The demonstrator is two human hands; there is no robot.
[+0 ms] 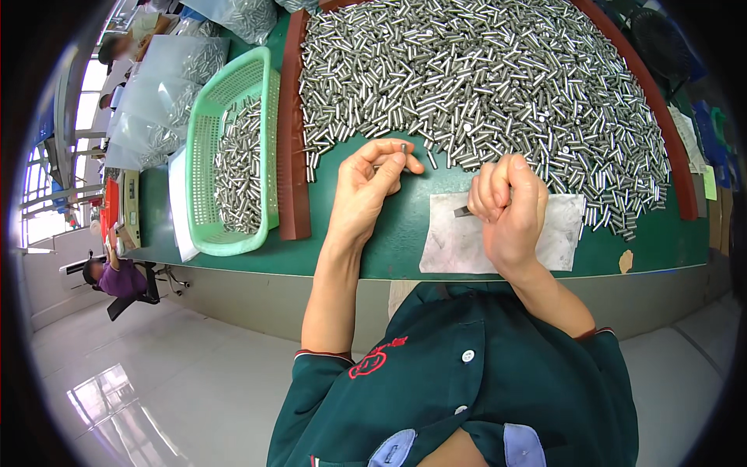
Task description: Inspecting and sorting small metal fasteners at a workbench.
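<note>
Between the thumb and fingertips of my left hand (372,180) is a small metal pin (404,148), held just in front of the pile. My right hand (510,206) is closed above a smudged white cloth (447,249). A short dark flat piece (463,211) sticks out of its fist on the left side; the rest is hidden, so its kind does not show. A large heap of shiny cylindrical metal pins (482,78) spreads over the green table beyond both hands. One loose pin (434,159) lies at the heap's near edge, between the hands.
Dark red rails (293,156) border the heap. Left of it stands a green plastic basket (198,179) partly filled with pins. Farther left are clear bags of pins (159,101) and a scale (128,206). A person in purple (123,279) sits in the left background.
</note>
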